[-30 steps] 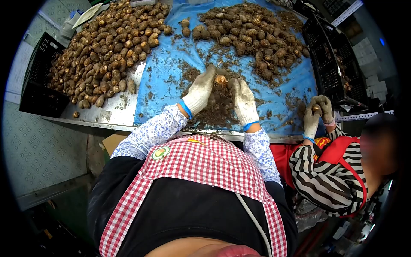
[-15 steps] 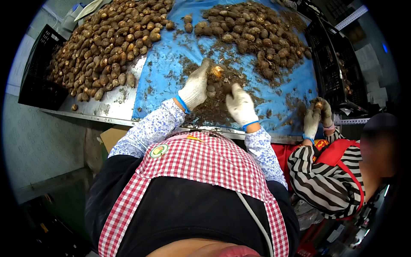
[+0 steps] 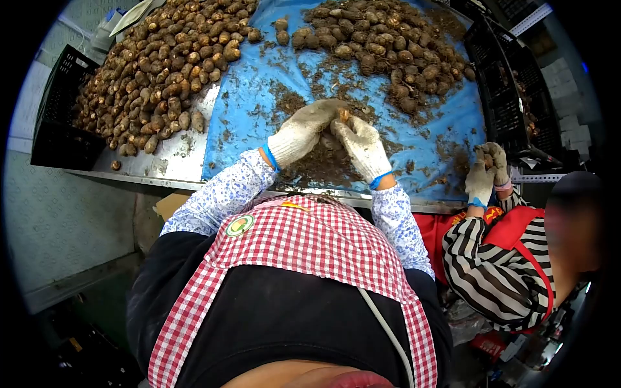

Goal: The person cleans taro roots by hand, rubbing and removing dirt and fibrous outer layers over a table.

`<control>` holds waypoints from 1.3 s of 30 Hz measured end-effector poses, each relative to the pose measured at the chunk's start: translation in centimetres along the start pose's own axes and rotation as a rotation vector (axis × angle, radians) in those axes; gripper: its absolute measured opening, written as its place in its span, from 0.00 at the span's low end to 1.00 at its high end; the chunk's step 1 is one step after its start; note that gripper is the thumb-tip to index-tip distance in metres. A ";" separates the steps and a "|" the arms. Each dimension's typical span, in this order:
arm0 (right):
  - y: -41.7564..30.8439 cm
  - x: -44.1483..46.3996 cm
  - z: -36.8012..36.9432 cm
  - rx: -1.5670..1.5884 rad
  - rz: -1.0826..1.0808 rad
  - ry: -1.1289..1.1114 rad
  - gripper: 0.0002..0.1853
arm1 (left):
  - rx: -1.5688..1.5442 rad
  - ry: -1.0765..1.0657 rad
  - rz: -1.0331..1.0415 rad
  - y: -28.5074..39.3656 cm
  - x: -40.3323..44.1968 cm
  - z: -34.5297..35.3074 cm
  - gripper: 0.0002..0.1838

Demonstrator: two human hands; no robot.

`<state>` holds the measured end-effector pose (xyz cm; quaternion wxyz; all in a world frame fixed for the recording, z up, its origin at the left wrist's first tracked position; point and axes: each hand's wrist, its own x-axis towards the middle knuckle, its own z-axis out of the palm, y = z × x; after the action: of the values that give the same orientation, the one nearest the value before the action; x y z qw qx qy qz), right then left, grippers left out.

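Observation:
My left hand (image 3: 305, 131), in a soiled white knit glove, is closed, its fingers curled over a brown taro (image 3: 344, 115). Only a small orange-brown part of this taro shows; the gloves cover the rest. My right hand (image 3: 362, 147), gloved the same way, meets the left one at the taro, thumb and fingers bent against it. Both hands are over loose dirt and root scraps (image 3: 317, 169) on the blue sheet (image 3: 249, 110).
A large heap of cleaner taros (image 3: 168, 77) lies on the metal table at left, beside a black crate (image 3: 61, 110). Hairy, dirty taros (image 3: 388, 48) are piled beyond my hands. Black crates (image 3: 511, 90) line the right, where a co-worker's gloved hands (image 3: 485, 174) work.
My right hand has moved up and left to meet my left hand at the taro. The left hand has tipped over to the right, covering more of the taro.

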<state>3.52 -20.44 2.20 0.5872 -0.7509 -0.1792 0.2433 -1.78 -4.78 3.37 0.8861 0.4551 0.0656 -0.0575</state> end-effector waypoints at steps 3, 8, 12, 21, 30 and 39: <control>-0.4 0.0 0.2 -0.446 -0.173 0.040 0.15 | -0.142 0.058 -0.130 -1.6 1.0 -2.4 0.17; 1.4 0.1 -1.1 -0.964 -0.227 0.136 0.11 | -0.490 0.109 -0.177 -1.5 1.6 -3.9 0.20; 2.9 0.9 -1.9 -0.663 -0.348 0.254 0.12 | -0.366 0.087 -0.138 -0.4 1.4 -3.3 0.21; -2.1 1.8 -0.7 -0.749 -0.054 0.040 0.21 | -0.043 -0.078 0.073 -1.7 1.9 -4.0 0.23; 1.3 1.6 -0.1 -0.726 -0.447 0.106 0.18 | 0.797 0.072 0.000 1.6 1.2 -1.1 0.24; 0.0 0.1 -0.5 -0.653 -0.238 0.097 0.17 | 0.257 -0.154 0.013 0.5 1.4 -2.8 0.20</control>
<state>3.89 -20.76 2.30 0.3483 -0.8835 -0.3059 0.0671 -0.52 -2.27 1.88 0.8233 0.5595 -0.0134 -0.0944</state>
